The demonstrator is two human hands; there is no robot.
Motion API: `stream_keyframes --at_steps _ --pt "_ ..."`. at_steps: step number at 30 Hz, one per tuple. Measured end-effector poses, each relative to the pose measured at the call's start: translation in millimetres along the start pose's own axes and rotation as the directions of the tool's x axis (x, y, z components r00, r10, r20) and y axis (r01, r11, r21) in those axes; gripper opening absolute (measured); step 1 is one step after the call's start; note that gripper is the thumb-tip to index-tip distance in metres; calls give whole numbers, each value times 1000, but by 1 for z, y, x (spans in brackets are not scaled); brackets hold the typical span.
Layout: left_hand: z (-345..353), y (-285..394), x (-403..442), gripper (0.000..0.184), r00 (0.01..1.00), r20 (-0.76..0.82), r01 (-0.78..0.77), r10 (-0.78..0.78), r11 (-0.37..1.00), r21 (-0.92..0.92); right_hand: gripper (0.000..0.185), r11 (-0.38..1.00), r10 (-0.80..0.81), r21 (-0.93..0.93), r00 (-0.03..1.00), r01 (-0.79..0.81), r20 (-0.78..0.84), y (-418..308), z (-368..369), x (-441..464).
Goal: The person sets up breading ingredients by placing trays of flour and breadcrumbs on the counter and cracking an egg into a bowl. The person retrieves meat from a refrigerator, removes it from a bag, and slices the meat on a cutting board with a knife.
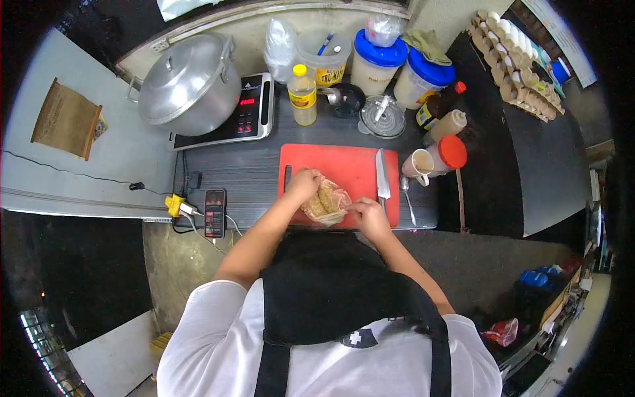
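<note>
A pale pink piece of what looks like raw meat [339, 197], with brownish-yellow stuffing in its middle, is over the near part of the red cutting board [354, 159]. My left hand [304, 184] pinches its upper left edge. At the lower right edge, the fingers of my right hand [369, 217] are closed on it too. To the right of the meat lies a kitchen knife [381, 172], flat on the board with its handle towards me. A spoon [409, 202] rests on the counter just beyond the board's right side.
A lidded pot [188, 83] stands on an induction cooker [254, 109] at the back left. Behind the board are an oil bottle [303, 99] and blue-lidded tubs [377, 63]. A mug [418, 165] and red-lidded jar [450, 153] stand right; a phone [215, 213] lies left.
</note>
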State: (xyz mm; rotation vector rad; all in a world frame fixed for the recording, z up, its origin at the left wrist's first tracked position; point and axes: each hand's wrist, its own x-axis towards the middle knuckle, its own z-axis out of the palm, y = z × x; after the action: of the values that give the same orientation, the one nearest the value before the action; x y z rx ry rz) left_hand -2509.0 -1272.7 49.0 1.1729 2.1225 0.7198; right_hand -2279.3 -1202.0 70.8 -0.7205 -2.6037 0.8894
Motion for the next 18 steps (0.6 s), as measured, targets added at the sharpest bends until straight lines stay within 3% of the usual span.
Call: stream_keyframes --at_steps 1,4,7,10,11,13,16,18 --pt "0 2 1 27 1000 6 18 -18 1000 9 15 993 25 -117 1000 -24 6 1 0 -1" --pt "8 -9 9 28 996 55 77 -74 995 -62 26 981 59 -177 994 -75 -94 -16 -7 6" --pt "5 -7 5 29 997 35 74 -71 994 -75 39 888 367 358 914 -289 -172 -39 -1 26" --pt "-2 -6 4 31 991 107 94 -84 992 -89 45 934 273 273 953 -230 -130 -26 23 39" --pt "6 -15 7 37 989 84 146 -125 937 -319 43 948 242 244 961 -205 -135 -22 29 43" --pt "22 -35 10 54 973 67 203 -223 669 -715 38 970 179 188 974 -152 -138 -25 35 49" --pt "-12 -25 -21 84 959 264 282 -101 410 -867 31 973 191 136 981 -184 -35 -40 31 52" --pt "-7 -30 -27 87 981 173 180 -93 775 -606 34 973 201 118 980 -200 4 -41 29 53"
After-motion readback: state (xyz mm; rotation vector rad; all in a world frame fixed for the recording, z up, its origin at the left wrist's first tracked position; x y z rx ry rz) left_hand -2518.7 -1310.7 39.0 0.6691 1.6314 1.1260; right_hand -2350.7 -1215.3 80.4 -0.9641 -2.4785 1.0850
